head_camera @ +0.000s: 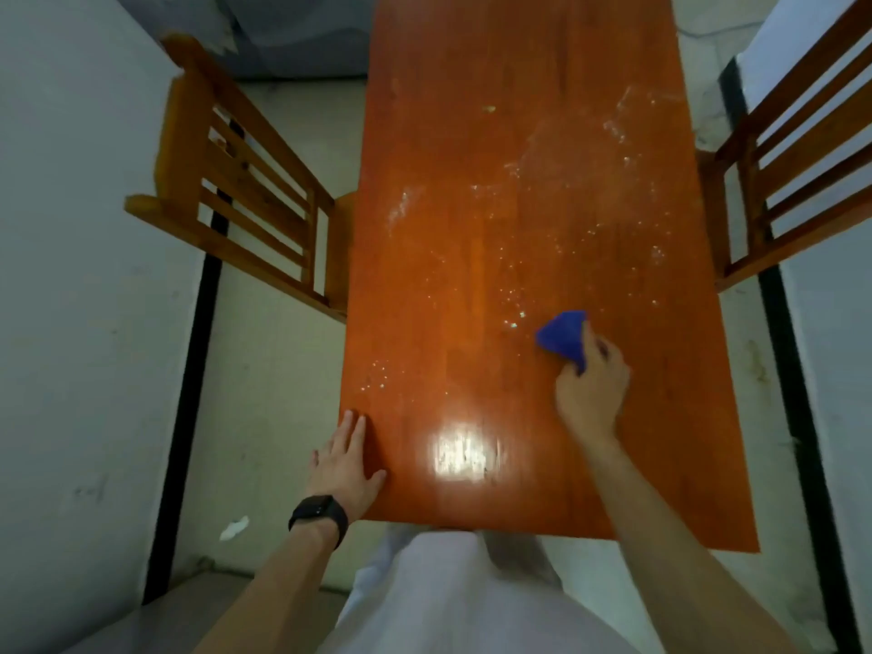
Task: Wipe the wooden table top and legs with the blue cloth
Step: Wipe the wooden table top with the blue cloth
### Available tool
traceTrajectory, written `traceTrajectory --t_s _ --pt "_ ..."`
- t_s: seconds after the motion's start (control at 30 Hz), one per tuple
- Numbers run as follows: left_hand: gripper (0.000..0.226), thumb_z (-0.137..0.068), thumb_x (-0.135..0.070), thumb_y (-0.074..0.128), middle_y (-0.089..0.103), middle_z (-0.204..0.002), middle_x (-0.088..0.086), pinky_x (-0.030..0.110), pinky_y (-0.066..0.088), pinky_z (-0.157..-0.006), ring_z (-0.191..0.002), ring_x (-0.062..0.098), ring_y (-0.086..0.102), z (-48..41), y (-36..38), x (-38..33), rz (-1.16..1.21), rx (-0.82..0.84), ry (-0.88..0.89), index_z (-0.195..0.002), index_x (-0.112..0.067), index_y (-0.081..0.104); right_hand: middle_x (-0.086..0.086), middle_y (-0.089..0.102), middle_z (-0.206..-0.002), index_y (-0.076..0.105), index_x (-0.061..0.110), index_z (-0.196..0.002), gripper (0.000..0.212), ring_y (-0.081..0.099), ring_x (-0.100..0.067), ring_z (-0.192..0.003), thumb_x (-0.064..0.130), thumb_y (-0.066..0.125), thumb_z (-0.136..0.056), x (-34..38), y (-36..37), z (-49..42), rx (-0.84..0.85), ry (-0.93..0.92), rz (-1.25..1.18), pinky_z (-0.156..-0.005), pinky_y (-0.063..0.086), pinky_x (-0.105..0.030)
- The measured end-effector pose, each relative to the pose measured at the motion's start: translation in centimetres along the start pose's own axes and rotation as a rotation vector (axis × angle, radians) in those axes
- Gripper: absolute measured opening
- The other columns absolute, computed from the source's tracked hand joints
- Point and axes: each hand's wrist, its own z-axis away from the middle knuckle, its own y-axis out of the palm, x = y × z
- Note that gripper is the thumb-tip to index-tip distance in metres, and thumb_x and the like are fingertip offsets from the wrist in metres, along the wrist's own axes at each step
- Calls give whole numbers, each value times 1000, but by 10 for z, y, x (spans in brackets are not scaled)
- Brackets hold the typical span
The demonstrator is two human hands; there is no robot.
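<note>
Your right hand (590, 389) grips the blue cloth (564, 339), bunched beyond your curled fingers, toward the table's (472, 276) right edge. Your left hand (347, 464) lies flat, fingers spread, at the near-left corner.

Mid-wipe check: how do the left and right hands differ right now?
The right hand is closed around the blue cloth, out on the right side of the wooden table top; the left hand holds nothing. The left hand lies flat with fingers spread at the table's near-left edge, while the right is curled. Only the left wrist wears a black watch. Both hands are bare and rest on the table top.
</note>
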Motion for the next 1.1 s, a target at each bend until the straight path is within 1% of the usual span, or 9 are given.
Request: traceTrajectory --t_s 0.13,0.27,0.37,0.57,0.67,0.73,0.87,1.0,1.1 --pt "78 -96 -47 49 0 -165 -3 46 10 -122 -149 24 18 -5 -7 10 -73 37 57 -157 -24 6 -16 31 -150 22 31 -154 71 39 -40 -125 22 53 -91 1 12 1 -205 199 279 -101 36 -51" --pt "51 -98 -39 45 34 -154 1 39 25 -116 -136 23 40 -24 -29 15 -97 -51 189 -145 -20 41 -9 38 -144 33 27 -152 68 38 -30 -124 12 55 -89 50 88 81 291 -318 229 -107 37 -43" --pt "41 -96 -33 46 45 -145 -2 36 37 -107 -126 22 48 -49 -56 21 -79 -111 330 -136 -25 51 -4 40 -138 39 27 -149 66 39 -24 -124 3 52 -89 70 109 97 491 -323 17 -110 33 -34" --pt "67 -100 -22 42 4 -165 0 41 21 -120 -147 25 21 -117 -104 38 -242 -72 525 -157 -21 9 -17 39 -142 37 24 -150 64 38 -38 -128 13 56 -90 56 64 51 -240 207 132 -107 31 -43" --pt "79 -95 -4 42 -12 -164 -6 46 10 -121 -151 21 4 -141 -114 59 -342 -9 596 -158 -25 -2 -23 44 -138 39 21 -149 62 44 -47 -116 15 53 -89 68 105 78 -403 319 183 -96 38 -50" --pt "82 -94 -2 42 -16 -163 -9 48 6 -121 -151 17 -2 -148 -118 68 -363 47 642 -158 -27 -4 -21 50 -134 48 19 -144 62 48 -43 -112 13 55 -83 90 148 112 -366 179 167 -93 40 -46" --pt "82 -94 -4 42 -17 -163 -11 50 10 -122 -151 17 1 -155 -125 75 -329 118 707 -157 -27 -5 4 54 -126 55 26 -137 57 51 -20 -116 5 57 -84 135 189 158 151 -80 -52 -103 35 -22" --pt "88 -91 -1 44 -20 -162 -10 48 9 -123 -152 18 0 -163 -121 86 -313 89 776 -156 -27 -10 1 62 -124 59 22 -133 56 54 -9 -112 -2 60 -83 155 169 113 -46 -29 -135 -102 38 -21" --pt "93 -90 0 45 -25 -160 -12 48 9 -123 -152 18 -1 -167 -110 99 -274 44 804 -155 -28 -14 3 62 -130 59 29 -134 58 54 -18 -121 9 56 -79 174 169 53 -38 -84 -38 -107 41 -38"
